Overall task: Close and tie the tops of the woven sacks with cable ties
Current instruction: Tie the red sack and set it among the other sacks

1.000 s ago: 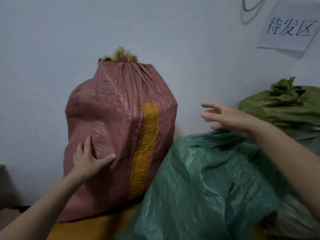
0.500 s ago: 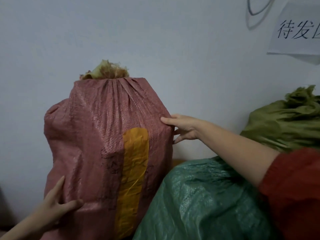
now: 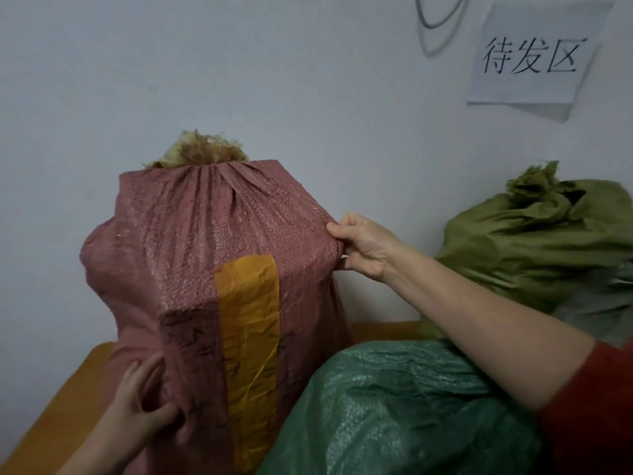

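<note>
A full red woven sack (image 3: 191,262) stands upright against the wall, its top gathered into a frayed yellowish tuft (image 3: 202,152). A strip of yellow tape (image 3: 250,337) runs down its front. My left hand (image 3: 140,402) grips a fold of the sack low on its left side. My right hand (image 3: 363,245) pinches the fabric at the sack's upper right shoulder. A dark green woven sack (image 3: 404,413) lies in front at the lower right, under my right forearm. No cable tie shows.
An olive green sack (image 3: 534,241) with a bunched top sits at the right against the wall. The sacks rest on an orange-brown surface (image 3: 65,395). A paper sign (image 3: 534,56) with Chinese characters and a grey cable loop (image 3: 442,15) hang on the wall.
My right hand went from hovering over the green sack to the red sack's shoulder and now pinches it. My left hand slid lower and now grips a fold. The view moved closer.
</note>
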